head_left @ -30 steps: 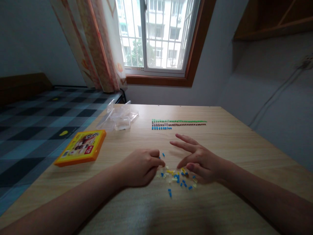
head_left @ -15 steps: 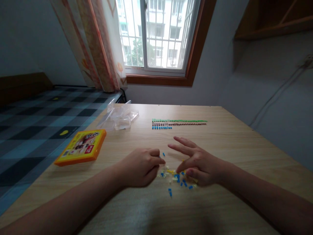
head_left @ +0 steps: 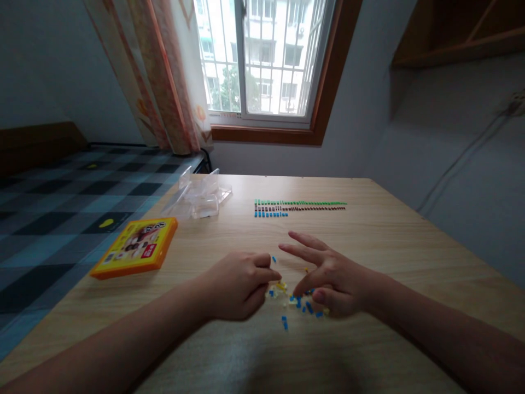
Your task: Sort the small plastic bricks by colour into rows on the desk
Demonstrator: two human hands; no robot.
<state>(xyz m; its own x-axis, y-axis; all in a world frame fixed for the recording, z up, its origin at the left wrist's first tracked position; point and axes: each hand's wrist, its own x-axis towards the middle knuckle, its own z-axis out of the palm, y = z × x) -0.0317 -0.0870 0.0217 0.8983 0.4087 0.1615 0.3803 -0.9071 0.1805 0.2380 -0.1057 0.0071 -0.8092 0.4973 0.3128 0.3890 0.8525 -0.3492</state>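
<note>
A loose pile of tiny blue, yellow and pale yellow building bricks (head_left: 298,302) lies on the table between my hands. My left hand (head_left: 241,284) is at its left side, fingers curled in and the index finger stretched towards the yellow pieces. Whatever the curled fingers may hold is hidden. My right hand (head_left: 328,273) is spread open over the right part of the pile, index fingertip down at the bricks. One blue brick (head_left: 274,259) lies apart beyond the left fingers, and a couple of blue bricks (head_left: 284,322) lie nearer me.
Rows of small green bricks (head_left: 301,203), brown bricks (head_left: 301,208) and a shorter row of blue bricks (head_left: 270,214) line the far table. Clear plastic trays (head_left: 205,197) and a yellow-orange box (head_left: 135,246) stand on the left, beside a bed (head_left: 53,202).
Both hands have shifted slightly towards me, and my left index finger has moved a little right over the pile. Several bricks under my right fingers have moved slightly.
</note>
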